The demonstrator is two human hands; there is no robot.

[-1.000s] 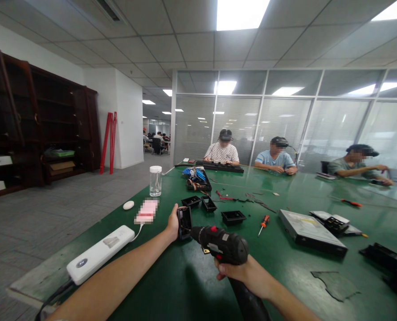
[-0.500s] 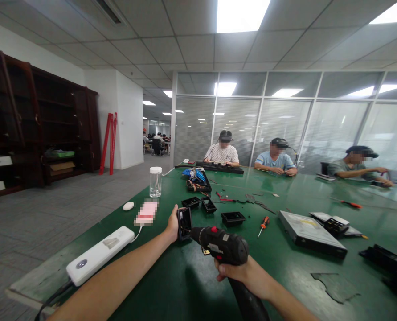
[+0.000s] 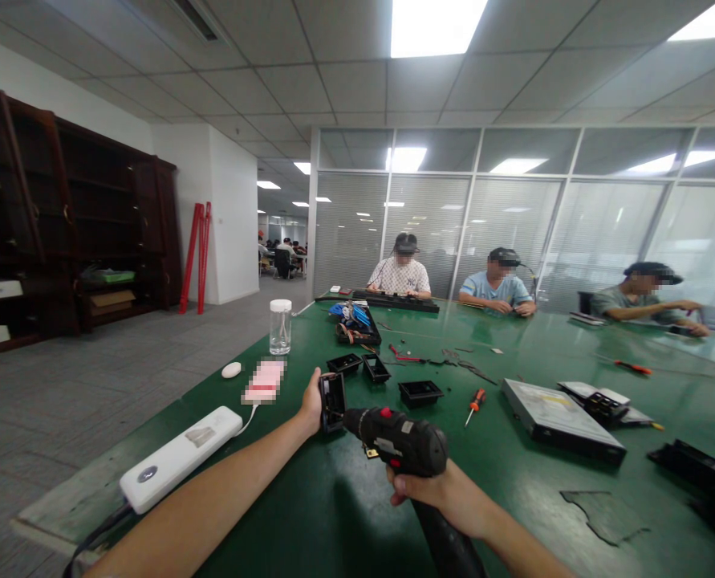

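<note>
Drill nosed right up to a little black housing

So on the left of the green desk [image 3: 225, 514] there's a white power strip [image 3: 180, 459], with a clear jar [image 3: 280, 329] a bit further back. Next, my left hand [image 3: 313, 403] has the black housing [image 3: 333, 401] gripped upright, open side showing. My right hand [image 3: 426, 487] is wrapped round the cordless drill [image 3: 399, 440], chuck pointing left at the housing. Past that, an orange-handled screwdriver [image 3: 476, 404], then a flat metal drive [image 3: 562, 419].

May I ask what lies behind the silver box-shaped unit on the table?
Behind the silver unit are pale parts with a black plastic piece over them. Their near side, and whatever the black piece covers, cannot be seen.
</note>
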